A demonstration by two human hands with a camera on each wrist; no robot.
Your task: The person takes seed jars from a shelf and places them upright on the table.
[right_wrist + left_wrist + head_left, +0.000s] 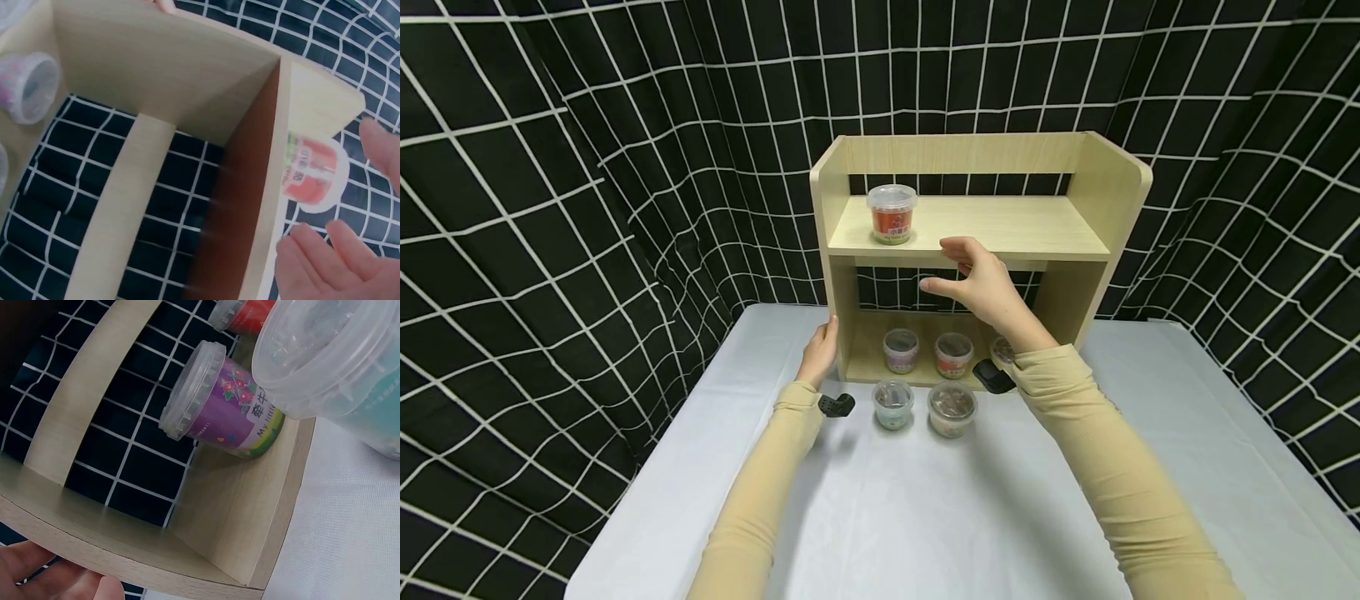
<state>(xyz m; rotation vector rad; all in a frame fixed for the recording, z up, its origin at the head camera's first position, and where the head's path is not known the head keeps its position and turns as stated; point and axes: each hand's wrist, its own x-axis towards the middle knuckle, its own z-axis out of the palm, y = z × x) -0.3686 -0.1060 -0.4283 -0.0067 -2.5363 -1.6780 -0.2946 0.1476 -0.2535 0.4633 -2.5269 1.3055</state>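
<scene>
Pale wooden shelf unit [1111,187], head view: red-labelled lidded tub [892,218] stands left on its upper tier; right hand [981,279] near, fingers spread, holding nothing; right sleeve [1112,442] part-hides a lower tub [1002,347]. Left wrist view resolves "My" on a purple-labelled tub [228,409]; left hand [53,575] cropped outside the side panel [125,547], grip cannot be told. Right wrist view: red label blurred, right hand cut off.

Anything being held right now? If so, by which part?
Right hand holds nothing; it's clear of the red-label tub. Left hand is against the shelf's left side panel; can't tell if it grips.
</scene>
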